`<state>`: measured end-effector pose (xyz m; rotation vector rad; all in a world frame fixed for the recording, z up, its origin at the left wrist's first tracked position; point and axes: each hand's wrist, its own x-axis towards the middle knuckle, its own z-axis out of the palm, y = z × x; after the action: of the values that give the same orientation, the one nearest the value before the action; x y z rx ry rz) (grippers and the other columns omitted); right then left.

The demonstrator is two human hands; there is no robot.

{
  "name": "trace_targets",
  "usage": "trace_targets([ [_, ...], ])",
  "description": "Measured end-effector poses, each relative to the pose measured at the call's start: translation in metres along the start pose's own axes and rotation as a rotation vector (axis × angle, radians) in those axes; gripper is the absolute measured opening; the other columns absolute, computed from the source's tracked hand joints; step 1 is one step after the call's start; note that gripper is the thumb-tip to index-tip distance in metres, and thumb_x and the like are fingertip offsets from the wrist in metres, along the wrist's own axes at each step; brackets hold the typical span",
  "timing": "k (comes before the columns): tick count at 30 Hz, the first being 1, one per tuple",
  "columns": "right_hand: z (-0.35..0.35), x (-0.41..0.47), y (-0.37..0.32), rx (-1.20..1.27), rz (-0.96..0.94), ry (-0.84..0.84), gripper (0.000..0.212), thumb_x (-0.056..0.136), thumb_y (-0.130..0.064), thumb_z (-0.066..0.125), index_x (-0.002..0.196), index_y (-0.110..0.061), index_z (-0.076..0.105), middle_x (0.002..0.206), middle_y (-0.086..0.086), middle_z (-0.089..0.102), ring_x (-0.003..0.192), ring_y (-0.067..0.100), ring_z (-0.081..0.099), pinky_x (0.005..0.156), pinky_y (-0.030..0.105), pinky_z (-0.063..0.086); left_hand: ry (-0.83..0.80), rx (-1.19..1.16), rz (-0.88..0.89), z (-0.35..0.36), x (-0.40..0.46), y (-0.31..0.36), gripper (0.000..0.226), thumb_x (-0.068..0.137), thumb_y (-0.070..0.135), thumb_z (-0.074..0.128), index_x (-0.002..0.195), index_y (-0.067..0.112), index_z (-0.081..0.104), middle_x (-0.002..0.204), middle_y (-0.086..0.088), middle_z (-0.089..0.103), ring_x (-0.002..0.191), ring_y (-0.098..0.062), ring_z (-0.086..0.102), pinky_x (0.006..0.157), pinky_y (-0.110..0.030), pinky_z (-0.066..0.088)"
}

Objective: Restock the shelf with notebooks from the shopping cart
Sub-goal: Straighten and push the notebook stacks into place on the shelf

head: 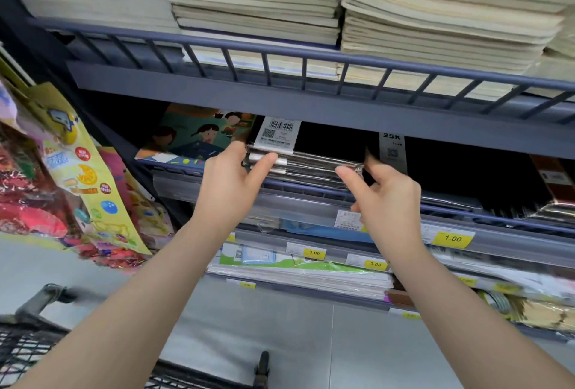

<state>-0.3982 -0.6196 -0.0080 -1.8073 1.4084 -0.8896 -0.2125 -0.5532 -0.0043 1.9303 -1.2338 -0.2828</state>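
Both hands are reaching to the middle tier of the dark metal shelf (311, 99). A stack of black-covered notebooks (311, 161), wrapped in shiny film, is lying flat on that tier, its near edge at the rail. The left hand (231, 183) is resting at the stack's left corner, thumb stretched along the near edge, other fingers curling round the left side. The right hand (385, 192) is meeting the stack's right corner, thumb pointing left along the edge; its other fingers are going behind the corner, and I cannot tell how they are lying.

An illustrated children's book (193, 140) is lying just left of the stack. Pale notebook piles (435, 15) are filling the tier above. The shopping cart (28, 342) is showing at near left.
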Motion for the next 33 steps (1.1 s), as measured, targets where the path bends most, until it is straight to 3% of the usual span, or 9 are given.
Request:
trace_targets([
  [5,-0.003,0.005,0.004,0.027,0.019,-0.038,0.046,0.084,-0.038,0.063,0.124,-0.017,0.059,0.054,0.014,0.062,0.039,0.001,0.053,0.043,0.011,0.043,-0.032,0.021,0.002,0.002,0.001,-0.001,0.056,0.083,0.041,0.063,0.061,0.016,0.018,0.047,0.001,0.021,0.044,-0.014,0.016,0.041,-0.021,0.026],
  [12,0.003,0.002,0.011,-0.028,-0.005,0.031,0.041,0.084,-0.037,0.063,0.106,-0.003,0.065,0.047,0.006,0.059,0.042,-0.003,0.055,0.047,0.015,0.044,-0.022,0.047,0.027,0.004,0.0,-0.006,0.054,0.084,0.041,0.061,0.061,0.016,0.019,0.047,0.0,0.021,0.045,-0.015,0.015,0.041,-0.024,0.023],
  [16,0.004,-0.002,0.008,-0.028,-0.016,0.025,0.023,0.084,-0.036,0.064,0.083,-0.016,0.053,0.044,0.01,0.055,0.045,0.006,0.059,0.046,0.017,0.042,-0.05,0.069,0.034,0.002,0.003,-0.01,0.053,0.083,0.044,0.059,0.061,0.015,0.02,0.048,-0.001,0.023,0.046,-0.015,0.017,0.045,-0.029,0.018],
  [18,0.004,-0.004,0.006,-0.013,-0.026,0.013,0.036,0.082,-0.04,0.064,0.094,-0.007,0.059,0.047,0.019,0.056,0.051,0.02,0.062,0.05,0.028,0.043,-0.071,0.08,0.024,0.001,0.003,-0.01,0.052,0.081,0.048,0.059,0.062,0.017,0.021,0.049,-0.001,0.027,0.046,-0.016,0.022,0.047,-0.033,0.022],
  [20,0.001,-0.004,0.004,0.012,-0.02,0.009,0.051,0.083,-0.043,0.061,0.112,-0.001,0.06,0.053,0.023,0.059,0.048,0.015,0.06,0.053,0.029,0.046,-0.073,0.076,0.008,0.001,0.004,-0.008,0.051,0.08,0.052,0.058,0.063,0.019,0.022,0.052,-0.003,0.032,0.048,-0.019,0.028,0.049,-0.035,0.025],
  [23,-0.001,0.0,0.003,0.037,-0.004,-0.001,0.042,0.087,-0.04,0.057,0.105,-0.003,0.064,0.054,0.021,0.06,0.043,0.0,0.056,0.054,0.032,0.053,-0.029,0.081,0.051,0.002,0.004,-0.004,0.05,0.085,0.047,0.055,0.061,0.019,0.021,0.051,-0.002,0.031,0.048,-0.017,0.028,0.048,-0.034,0.022],
  [26,-0.001,0.004,0.004,0.02,-0.006,0.005,0.04,0.087,-0.043,0.057,0.103,-0.008,0.067,0.059,0.024,0.061,0.045,0.01,0.059,0.054,0.035,0.054,-0.014,0.083,0.073,0.004,0.003,-0.006,0.051,0.086,0.046,0.055,0.061,0.019,0.019,0.049,0.0,0.027,0.046,-0.016,0.024,0.046,-0.033,0.019],
  [29,-0.003,0.006,0.006,-0.04,-0.051,-0.023,0.051,0.087,-0.047,0.054,0.129,-0.016,0.055,0.061,0.025,0.061,0.06,0.033,0.06,0.062,0.043,0.053,-0.029,0.052,0.06,0.004,0.002,-0.009,0.054,0.083,0.048,0.058,0.063,0.017,0.019,0.049,-0.003,0.026,0.046,-0.018,0.021,0.046,-0.031,0.019],
  [33,-0.005,0.009,0.009,-0.1,-0.102,-0.029,0.056,0.089,-0.047,0.051,0.135,-0.015,0.046,0.06,0.019,0.062,0.068,0.029,0.064,0.069,0.043,0.053,-0.007,0.067,0.095,0.003,0.0,-0.007,0.052,0.085,0.04,0.06,0.06,0.02,0.019,0.045,0.001,0.024,0.043,-0.014,0.019,0.043,-0.023,0.018],
])
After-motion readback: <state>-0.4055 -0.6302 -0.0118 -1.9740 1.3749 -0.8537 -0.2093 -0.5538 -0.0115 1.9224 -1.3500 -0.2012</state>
